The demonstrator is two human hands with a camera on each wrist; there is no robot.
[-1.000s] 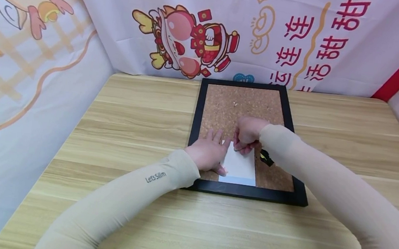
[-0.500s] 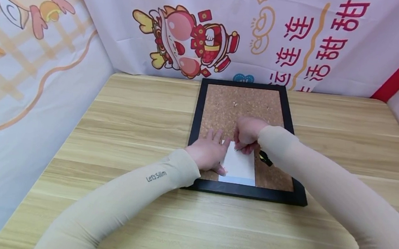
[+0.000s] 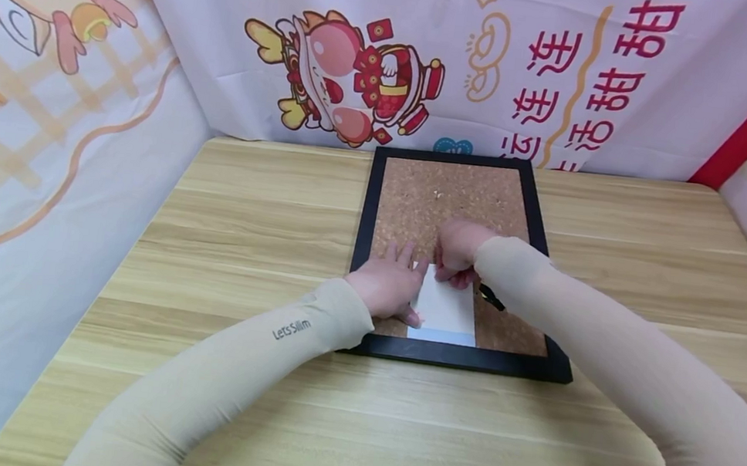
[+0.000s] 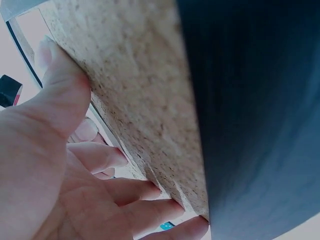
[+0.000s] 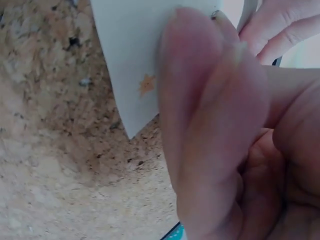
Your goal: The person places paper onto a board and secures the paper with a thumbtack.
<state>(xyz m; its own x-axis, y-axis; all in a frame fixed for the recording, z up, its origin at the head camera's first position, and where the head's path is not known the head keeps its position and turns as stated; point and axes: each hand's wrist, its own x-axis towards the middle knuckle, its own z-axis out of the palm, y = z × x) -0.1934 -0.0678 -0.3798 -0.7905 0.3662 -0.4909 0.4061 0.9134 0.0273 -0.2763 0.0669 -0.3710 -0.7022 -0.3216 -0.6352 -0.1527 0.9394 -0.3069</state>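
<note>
A white sheet of paper with a pale blue lower strip lies on a black-framed corkboard. My left hand rests with spread fingers on the paper's left edge and the cork beside it. At the paper's top, my right hand has its fingers curled and pinches a small shiny metal tack, mostly hidden by the fingertips. A small orange star is printed near one paper corner in the right wrist view.
The corkboard lies on a wooden table, near its back edge. Printed cloth hangs behind and at the sides. A small black object shows beside the right sleeve. Pale marks dot the upper cork.
The right hand has shifted very slightly over the paper's top. The tack's shiny spot, seen half a second ago in the head view, is now hidden. The left hand stays put.
</note>
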